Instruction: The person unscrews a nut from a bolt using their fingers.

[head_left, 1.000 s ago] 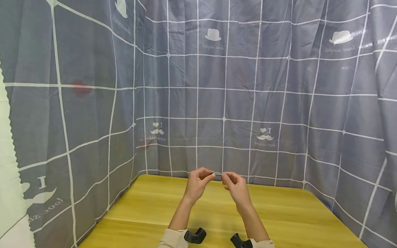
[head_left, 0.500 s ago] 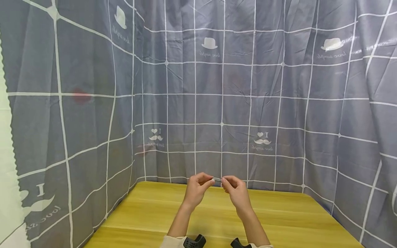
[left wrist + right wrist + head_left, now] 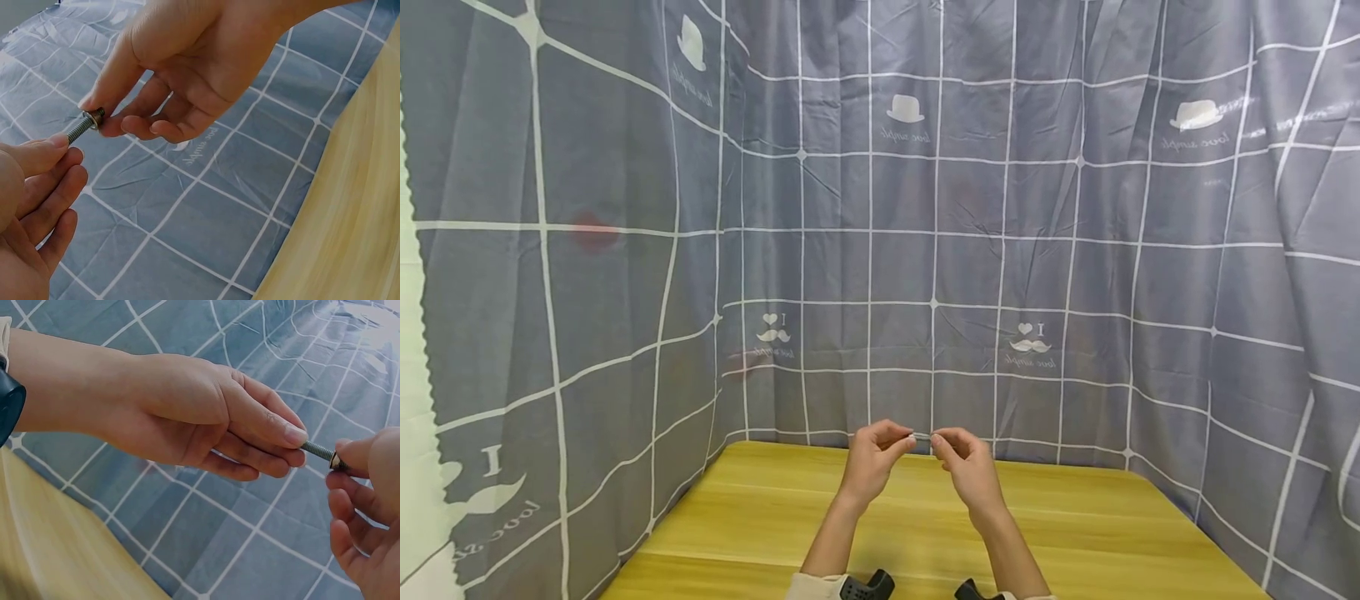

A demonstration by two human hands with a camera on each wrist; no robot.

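Note:
A threaded metal bolt (image 3: 79,130) spans the small gap between both hands, held up over the far part of the table. Thumb and fingers of my left hand (image 3: 868,467) pinch its threaded end, whose tip is hidden. At the other end, a shiny ring (image 3: 336,462) sits around the bolt by a darker end piece. My right hand (image 3: 973,475) pinches that end between thumb and index finger. Its other fingers curl loosely below, as the right wrist view shows. In the head view the bolt (image 3: 922,436) is just a thin grey line.
The yellow wood-grain table (image 3: 760,533) lies beneath the forearms. Grey curtain with white grid lines (image 3: 970,200) hangs at the back and both sides. Black devices sit at the left wrist (image 3: 867,586) and right wrist (image 3: 976,590).
The head view has tilted up a little, so hands and table appear lower. Both hands keep their pinch on the bolt, with much the same gap between them.

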